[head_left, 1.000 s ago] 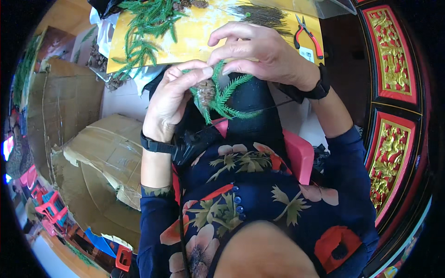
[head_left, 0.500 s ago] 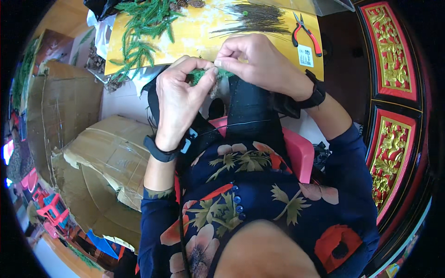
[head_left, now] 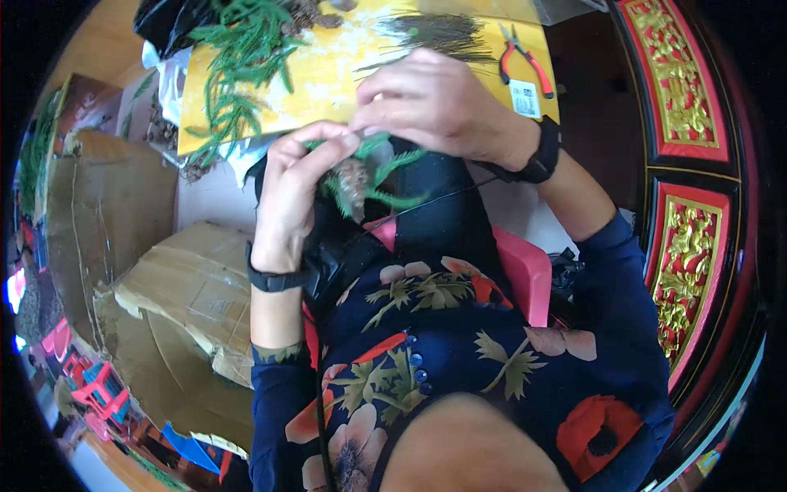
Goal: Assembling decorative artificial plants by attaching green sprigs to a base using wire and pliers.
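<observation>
My left hand (head_left: 299, 168) is closed, thumb and forefinger pinching the top of a green artificial pine sprig (head_left: 398, 164). A brown pine cone (head_left: 352, 182) hangs tip down among the sprig's needles, above my lap. Right beside those fingertips my right hand (head_left: 438, 107) is bent inward, its fingers closed and slightly blurred; what they grip is hidden. Below the hands a thin dark strand (head_left: 443, 197) runs across my lap; its ends are not plain to see.
On the yellow table (head_left: 328, 82) lie green sprigs (head_left: 238, 70), a bundle of dark thin wires (head_left: 447, 37) and red-handled pliers (head_left: 525, 61) by a white label (head_left: 525, 98). Large cardboard boxes (head_left: 188, 279) stand left; carved red-and-gold panels (head_left: 693, 271) stand right. I sit on a pink chair (head_left: 525, 275).
The pine cone and sprig have swung into fuller view below my hands. My left hand has shifted slightly left and down, and my right hand has turned, its back now facing up.
</observation>
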